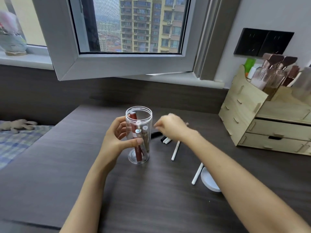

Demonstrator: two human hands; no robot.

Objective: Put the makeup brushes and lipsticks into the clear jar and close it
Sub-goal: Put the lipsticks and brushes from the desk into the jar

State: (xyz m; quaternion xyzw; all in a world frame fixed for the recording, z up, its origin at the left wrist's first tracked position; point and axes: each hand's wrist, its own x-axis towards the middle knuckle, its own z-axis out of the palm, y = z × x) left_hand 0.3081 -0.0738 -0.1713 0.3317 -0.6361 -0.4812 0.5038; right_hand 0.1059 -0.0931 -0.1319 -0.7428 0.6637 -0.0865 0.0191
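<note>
My left hand (116, 137) grips tall clear plastic jar (139, 135), upright on dark wood worktop (67, 165), red lipstick tube (136, 142) inside. My right hand (171, 126) blurred above white-handled brushes (175, 150); grip unclear. White round lid (208, 180) near right forearm.

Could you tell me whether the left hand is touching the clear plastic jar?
Touching. The head view shows the left hand wrapped around the clear plastic jar, thumb pressed across its front and fingers visible through the wall behind.
</note>
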